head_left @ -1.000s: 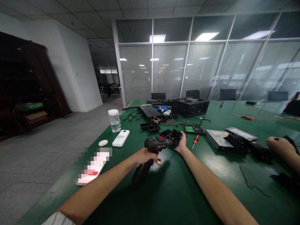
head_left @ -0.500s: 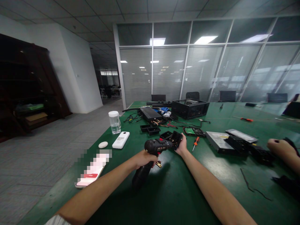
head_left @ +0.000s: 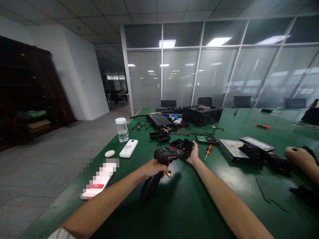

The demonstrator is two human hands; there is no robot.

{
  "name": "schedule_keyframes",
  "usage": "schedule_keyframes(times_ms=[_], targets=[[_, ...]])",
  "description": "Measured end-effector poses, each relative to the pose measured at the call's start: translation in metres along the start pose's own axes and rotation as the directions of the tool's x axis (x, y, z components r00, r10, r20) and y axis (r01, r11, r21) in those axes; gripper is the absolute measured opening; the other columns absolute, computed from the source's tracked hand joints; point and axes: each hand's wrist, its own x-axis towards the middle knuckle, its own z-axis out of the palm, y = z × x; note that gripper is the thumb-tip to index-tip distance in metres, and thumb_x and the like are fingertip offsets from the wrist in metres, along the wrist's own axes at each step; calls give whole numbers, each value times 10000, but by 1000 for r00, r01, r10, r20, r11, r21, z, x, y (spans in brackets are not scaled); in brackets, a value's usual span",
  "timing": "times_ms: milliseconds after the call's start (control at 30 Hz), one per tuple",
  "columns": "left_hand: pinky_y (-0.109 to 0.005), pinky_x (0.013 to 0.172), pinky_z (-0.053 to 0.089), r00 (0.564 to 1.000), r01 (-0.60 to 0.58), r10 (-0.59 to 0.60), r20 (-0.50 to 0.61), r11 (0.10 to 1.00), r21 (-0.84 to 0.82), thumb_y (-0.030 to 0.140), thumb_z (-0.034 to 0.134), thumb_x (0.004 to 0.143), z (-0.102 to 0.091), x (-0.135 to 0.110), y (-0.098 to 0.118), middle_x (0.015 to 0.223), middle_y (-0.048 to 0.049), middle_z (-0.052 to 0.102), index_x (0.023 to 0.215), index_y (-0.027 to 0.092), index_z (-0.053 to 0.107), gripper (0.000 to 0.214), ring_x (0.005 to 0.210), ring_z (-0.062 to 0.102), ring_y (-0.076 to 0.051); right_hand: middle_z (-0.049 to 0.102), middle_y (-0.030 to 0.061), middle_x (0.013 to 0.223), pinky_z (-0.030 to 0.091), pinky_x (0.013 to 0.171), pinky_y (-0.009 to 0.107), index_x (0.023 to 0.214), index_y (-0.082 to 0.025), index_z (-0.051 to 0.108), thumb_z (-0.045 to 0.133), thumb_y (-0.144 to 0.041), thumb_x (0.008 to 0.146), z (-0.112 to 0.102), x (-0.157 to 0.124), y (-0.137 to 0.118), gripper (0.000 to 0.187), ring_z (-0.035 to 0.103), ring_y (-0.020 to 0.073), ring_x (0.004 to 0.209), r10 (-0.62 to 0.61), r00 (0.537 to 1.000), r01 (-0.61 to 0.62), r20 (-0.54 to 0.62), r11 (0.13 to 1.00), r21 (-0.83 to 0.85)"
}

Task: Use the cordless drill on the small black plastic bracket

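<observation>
My left hand (head_left: 152,168) is wrapped round the grip of a black cordless screwdriver (head_left: 161,162), whose nose points right at a small black box-shaped part (head_left: 187,147). My right hand (head_left: 193,156) holds that part tilted up just above the green table (head_left: 189,205). A second black tray-like part (head_left: 176,143) lies just behind it. An orange-handled screwdriver (head_left: 207,150) lies to the right of my right hand.
A phone (head_left: 96,186), a white remote (head_left: 128,148), a white puck (head_left: 109,153) and a water jug (head_left: 122,129) lie at the left. Farther back lie cables, a black chassis (head_left: 201,114) and a flat unit (head_left: 160,120). Disc drives (head_left: 236,149) and another person's hand (head_left: 297,156) are at the right.
The view has tilted slightly. My hands, the screwdriver and the black part stay almost where they were.
</observation>
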Motion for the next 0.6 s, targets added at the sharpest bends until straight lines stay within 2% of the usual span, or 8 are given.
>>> schedule_keyframes(times_ms=[600], targets=[[-240, 502, 362, 1000, 12, -12, -2, 1000, 9, 154, 498, 582, 0, 0, 1, 521, 0, 503, 599, 113, 517, 48, 487, 457, -100, 632, 55, 623, 455, 502, 311, 723, -179, 605, 371, -554, 713, -2, 3, 1, 442, 581, 192, 556, -5, 1000, 5, -7, 1000, -17]])
